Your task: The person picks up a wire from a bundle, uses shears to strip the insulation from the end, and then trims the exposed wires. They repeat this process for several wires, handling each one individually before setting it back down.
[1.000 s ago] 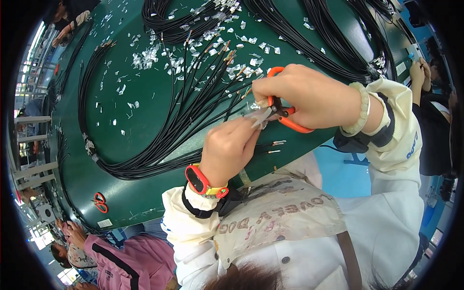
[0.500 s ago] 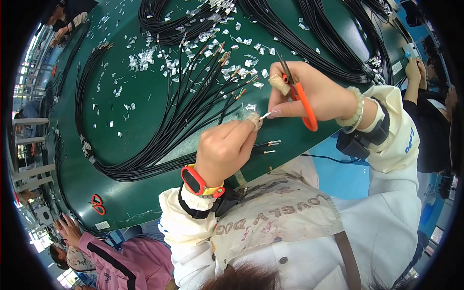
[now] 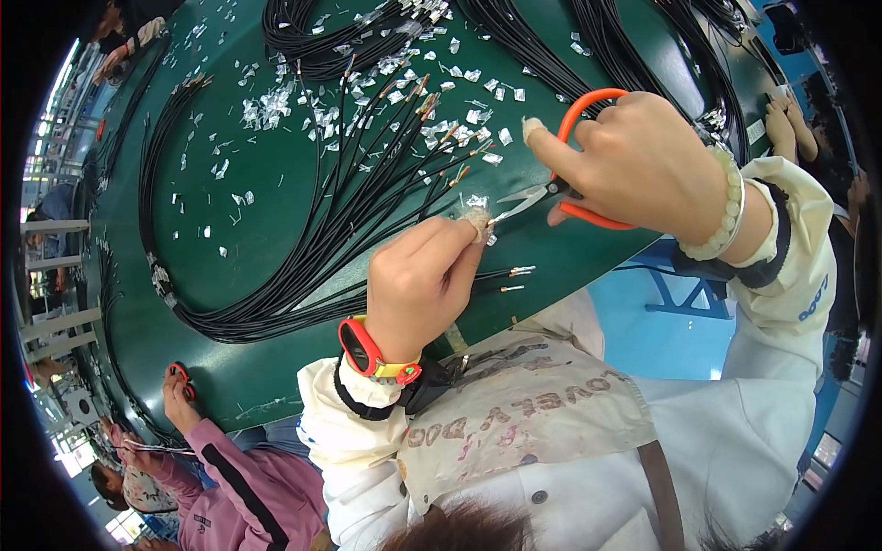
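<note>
My left hand (image 3: 418,283) pinches the end of one black cable; a short pale stripped tip sticks out beyond the taped finger and thumb. My right hand (image 3: 648,170) holds orange-handled scissors (image 3: 588,108), with fingers through the loops. Their blades are parted and reach the cable tip at my left fingertips. Beneath and beyond my left hand, a bundle of black cables (image 3: 276,292) curves over the green table, its stripped ends fanned out. Several stripped cable ends (image 3: 516,273) lie just right of my left hand.
Scraps of silver foil (image 3: 271,108) litter the green table (image 3: 248,390). More black cable bundles (image 3: 537,50) lie along the far side. At lower left, a co-worker's hand (image 3: 176,397) is on another pair of orange-handled scissors (image 3: 187,380). Other people's hands show at both sides.
My right hand has swung the scissors round from being tucked in the palm, bringing the blades to the cable tip. My left hand barely moved. A co-worker's hand has reached the other scissors.
</note>
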The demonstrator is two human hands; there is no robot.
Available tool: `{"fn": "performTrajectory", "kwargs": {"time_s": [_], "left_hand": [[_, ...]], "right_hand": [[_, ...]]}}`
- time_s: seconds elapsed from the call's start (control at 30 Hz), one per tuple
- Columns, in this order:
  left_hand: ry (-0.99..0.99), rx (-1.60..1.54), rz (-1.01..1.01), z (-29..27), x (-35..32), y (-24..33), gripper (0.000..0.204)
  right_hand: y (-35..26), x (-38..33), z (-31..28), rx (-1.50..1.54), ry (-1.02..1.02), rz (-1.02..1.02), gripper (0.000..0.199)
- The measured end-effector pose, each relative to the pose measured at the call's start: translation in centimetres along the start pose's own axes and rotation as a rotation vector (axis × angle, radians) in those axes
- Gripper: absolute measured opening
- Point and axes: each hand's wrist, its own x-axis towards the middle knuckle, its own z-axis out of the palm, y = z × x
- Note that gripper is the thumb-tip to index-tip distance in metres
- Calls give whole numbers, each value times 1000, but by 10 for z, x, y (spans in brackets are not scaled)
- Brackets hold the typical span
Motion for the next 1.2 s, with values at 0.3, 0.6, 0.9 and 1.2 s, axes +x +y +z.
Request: {"fn": "performTrajectory", "kwargs": {"time_s": [0.3, 0.6, 0.9, 1.2], "left_hand": [[20, -17, 20, 1, -1, 0, 6], [30, 3, -6, 2, -5, 0, 10], [30, 35, 26, 1, -5, 0, 11], [50, 9, 7, 2, -4, 1, 11]], "right_hand": [[0, -2, -3, 76, 37, -7, 58], [-1, -2, -4, 103, -5, -14, 61], [-1, -7, -7, 68, 126, 0, 43], [-7, -5, -2, 130, 124, -7, 44]]}}
